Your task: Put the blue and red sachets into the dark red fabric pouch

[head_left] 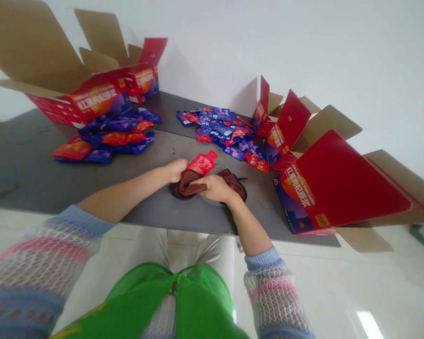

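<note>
Near the table's front edge, my left hand [177, 170] is closed on the lower left end of a red pouch [202, 163], whose spout end points up and right. My right hand [216, 187] is closed on a brown cloth [189, 184] with dark edging, bunched against the pouch's lower side. More of the cloth lies on the table to the right, under and behind my right hand. Part of the pouch is hidden by the cloth and my fingers.
On the grey table [155, 207], stacked blue and red pouches [116, 136] lie at left, and a loose pile [226, 127] lies behind my hands. Open red cartons [99, 101] stand back left; several more [297, 202] line the right side. A white wall rises behind.
</note>
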### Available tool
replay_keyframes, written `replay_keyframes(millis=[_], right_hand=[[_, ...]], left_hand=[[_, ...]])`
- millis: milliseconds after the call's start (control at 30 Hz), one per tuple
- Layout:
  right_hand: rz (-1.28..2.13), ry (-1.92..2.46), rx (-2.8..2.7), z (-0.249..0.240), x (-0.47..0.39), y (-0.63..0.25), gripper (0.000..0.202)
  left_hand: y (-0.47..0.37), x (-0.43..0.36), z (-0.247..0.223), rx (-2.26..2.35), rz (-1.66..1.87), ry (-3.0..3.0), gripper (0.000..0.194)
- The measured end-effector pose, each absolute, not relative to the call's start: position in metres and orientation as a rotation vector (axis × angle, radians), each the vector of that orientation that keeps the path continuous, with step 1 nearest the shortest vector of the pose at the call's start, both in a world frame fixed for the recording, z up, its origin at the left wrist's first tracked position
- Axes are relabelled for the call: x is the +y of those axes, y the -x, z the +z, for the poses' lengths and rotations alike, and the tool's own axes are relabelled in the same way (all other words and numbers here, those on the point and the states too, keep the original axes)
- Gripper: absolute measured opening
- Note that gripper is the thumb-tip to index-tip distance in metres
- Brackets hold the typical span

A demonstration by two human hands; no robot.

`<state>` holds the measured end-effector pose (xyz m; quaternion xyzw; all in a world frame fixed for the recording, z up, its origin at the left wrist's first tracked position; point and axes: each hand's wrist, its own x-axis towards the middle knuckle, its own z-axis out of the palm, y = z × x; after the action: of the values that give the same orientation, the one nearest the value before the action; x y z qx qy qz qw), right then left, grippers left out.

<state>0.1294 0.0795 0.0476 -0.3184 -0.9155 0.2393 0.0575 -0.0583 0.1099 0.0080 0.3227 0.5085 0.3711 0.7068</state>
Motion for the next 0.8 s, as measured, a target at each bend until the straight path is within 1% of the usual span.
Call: replay_keyframes(millis=[100, 200, 267, 367, 467, 533, 667, 800], right_hand=[[0.712, 0.914, -2.787, 0.047, 0.077, -0.129, 0.037], [0.543, 0.994, -2.74, 0.044, 0.074, -0.125, 0.04], [0.396, 1.122, -2.694, 0.042, 0.074, -0.124, 0.041], [0.208, 1.282, -2.564, 0.041, 0.077, -0.127, 0.044], [0.115, 1.353, -2.352, 0.042, 0.084, -0.136, 0.046], [0.11, 1.377, -2.218, 0.042, 0.089, -0.144, 0.047], [0.211, 1.393, -2.146, 0.039, 0.094, -0.149, 0.049], [0.343, 1.38, -2.387, 0.036, 0.095, -0.142, 0.039]], left_hand=[[0.05, 0.115, 0.001, 1.285, 0.995, -0.798, 0.023], [0.054, 0.121, -0.003, 1.578, 1.272, -1.079, 0.033], [0.064, 0.126, -0.002, 1.825, 1.369, -1.329, 0.042], [0.085, 0.127, 0.003, 2.036, 1.394, -1.528, 0.046], [0.099, 0.118, 0.008, 2.176, 1.365, -1.767, 0.039], [0.099, 0.108, 0.011, 2.246, 1.215, -1.994, 0.035], [0.076, 0.089, 0.01, 2.115, 0.909, -2.235, 0.03], [0.06, 0.085, 0.002, 1.72, 0.923, -2.118, 0.043]])
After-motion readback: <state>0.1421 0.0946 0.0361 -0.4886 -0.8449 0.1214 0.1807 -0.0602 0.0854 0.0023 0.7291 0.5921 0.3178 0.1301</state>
